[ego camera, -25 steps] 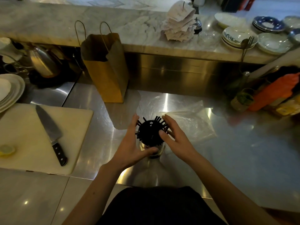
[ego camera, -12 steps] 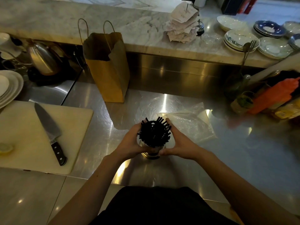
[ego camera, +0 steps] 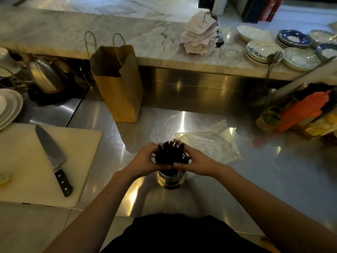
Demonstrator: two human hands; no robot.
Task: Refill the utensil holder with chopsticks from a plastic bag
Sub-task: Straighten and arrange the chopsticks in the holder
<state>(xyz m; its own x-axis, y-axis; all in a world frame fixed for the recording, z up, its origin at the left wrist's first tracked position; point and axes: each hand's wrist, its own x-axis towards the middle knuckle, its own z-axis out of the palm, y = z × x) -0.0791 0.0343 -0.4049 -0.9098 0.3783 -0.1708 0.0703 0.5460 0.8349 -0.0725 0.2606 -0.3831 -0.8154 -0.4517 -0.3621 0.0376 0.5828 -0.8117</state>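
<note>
Chopsticks (ego camera: pixel 170 152), black and bunched together, stand nearly upright with their long axis running up toward the camera, their top ends fanned out slightly and their lower ends down inside a shiny metal holder (ego camera: pixel 170 179). The holder stands on the steel surface (ego camera: pixel 237 179), close in front of the person. The left hand (ego camera: pixel 145 161) wraps around the left side of the bundle, fingers curled against the sticks. The right hand (ego camera: pixel 197 162) cups the right side the same way. Both hands press inward on the bundle just above the holder's rim, and their thumbs nearly meet at the near side. A crumpled clear plastic bag (ego camera: pixel 209 141) lies flat on the surface just behind and to the right of the holder.
</note>
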